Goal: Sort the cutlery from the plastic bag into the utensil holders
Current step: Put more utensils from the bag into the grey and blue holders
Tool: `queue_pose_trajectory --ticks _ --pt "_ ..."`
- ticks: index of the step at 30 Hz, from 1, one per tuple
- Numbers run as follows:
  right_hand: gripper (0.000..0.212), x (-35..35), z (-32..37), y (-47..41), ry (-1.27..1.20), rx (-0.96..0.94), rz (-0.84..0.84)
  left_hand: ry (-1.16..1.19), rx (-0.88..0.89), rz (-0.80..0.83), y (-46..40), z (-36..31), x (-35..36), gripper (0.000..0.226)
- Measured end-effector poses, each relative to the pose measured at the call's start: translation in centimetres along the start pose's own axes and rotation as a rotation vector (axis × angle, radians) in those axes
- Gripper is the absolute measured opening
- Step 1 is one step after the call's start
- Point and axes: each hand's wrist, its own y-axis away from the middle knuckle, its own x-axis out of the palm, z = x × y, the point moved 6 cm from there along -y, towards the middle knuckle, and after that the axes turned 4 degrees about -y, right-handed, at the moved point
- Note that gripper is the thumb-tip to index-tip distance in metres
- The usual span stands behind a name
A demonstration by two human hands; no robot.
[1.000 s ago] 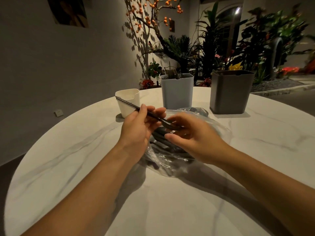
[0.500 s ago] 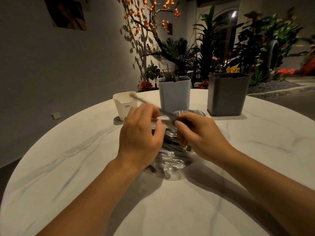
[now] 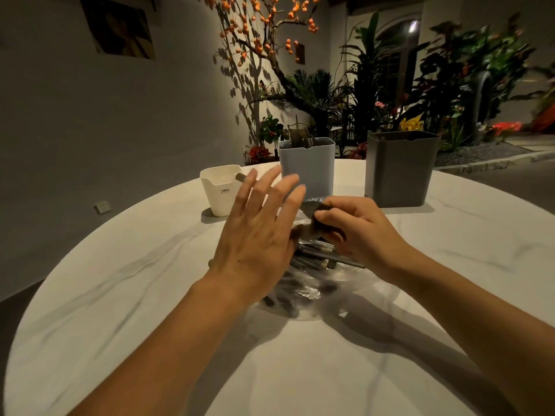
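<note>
On a round white marble-patterned table (image 3: 126, 310) lies a clear crumpled plastic bag (image 3: 309, 295) holding a heap of dark-handled cutlery (image 3: 312, 259). The left hand (image 3: 258, 235) hovers above the bag's left side, its fingers straight and spread, holding nothing; the fingertips (image 3: 295, 187) point toward the holders at the back. The right hand (image 3: 357, 232) sits at the bag's right edge, fingers curled, thumb and forefinger pinching a dark piece of cutlery (image 3: 321, 222) just above the heap. What kind of piece it is cannot be told, since it is blurred.

Behind the hands stand three holders: a small white plastic utensil holder (image 3: 219, 193) on the left with a dark handle tip at its rim, a pale blue rectangular utensil holder (image 3: 309, 169) in the middle with several utensils standing in it, and a dark grey rectangular utensil holder (image 3: 399, 172) on the right.
</note>
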Motion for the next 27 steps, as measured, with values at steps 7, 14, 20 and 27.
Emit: queue_pose_trajectory --ticks 7,14,20,27 --pt "0.020 -0.1 0.8 0.4 -0.055 -0.015 -0.007 0.041 -0.017 -0.011 0.3 -0.6 -0.5 0.022" --pt "0.032 0.0 0.6 0.4 -0.227 0.073 0.077 0.562 -0.419 0.304 0.7 1.1 1.4 0.018" --pt "0.022 -0.2 0.6 0.3 -0.235 0.102 0.050 1.058 -0.574 0.475 0.8 -0.2 1.7 0.015" --pt "0.017 -1.9 2.2 -1.6 -0.130 0.022 -0.105 1.211 -0.801 0.433 -0.9 -0.7 1.8 0.037"
